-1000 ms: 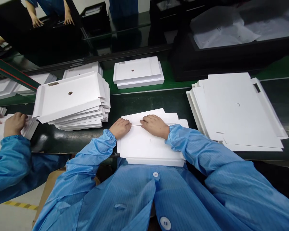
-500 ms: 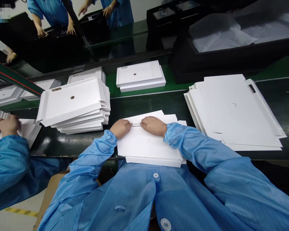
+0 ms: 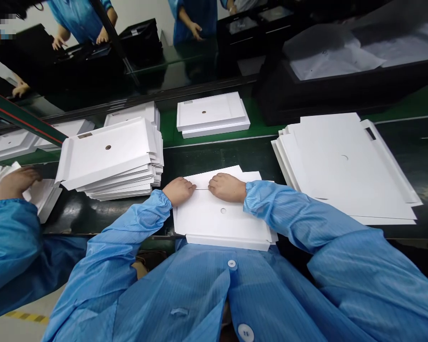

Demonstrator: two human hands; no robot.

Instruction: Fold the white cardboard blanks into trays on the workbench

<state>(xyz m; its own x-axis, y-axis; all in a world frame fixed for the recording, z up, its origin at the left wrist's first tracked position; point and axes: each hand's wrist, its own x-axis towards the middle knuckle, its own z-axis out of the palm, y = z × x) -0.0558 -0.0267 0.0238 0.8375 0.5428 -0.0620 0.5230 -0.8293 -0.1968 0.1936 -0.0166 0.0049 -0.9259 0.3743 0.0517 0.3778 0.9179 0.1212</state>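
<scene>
my left hand (image 3: 180, 191) and right hand (image 3: 228, 188) sit curled at the far crease (image 3: 202, 189) of a white card (image 3: 203, 216) on the bench (image 3: 203, 154); can't tell if I'm pinching or pressing; near flap (image 3: 228, 241) looks bent; folded stack (image 3: 128, 152) seems done, flatter stack (image 3: 342, 175) isn't

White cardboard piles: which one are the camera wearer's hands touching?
The middle pile, between the tray stack and the wide-sheet stack: the left hand and right hand rest on it. Neither touches the others.
</scene>
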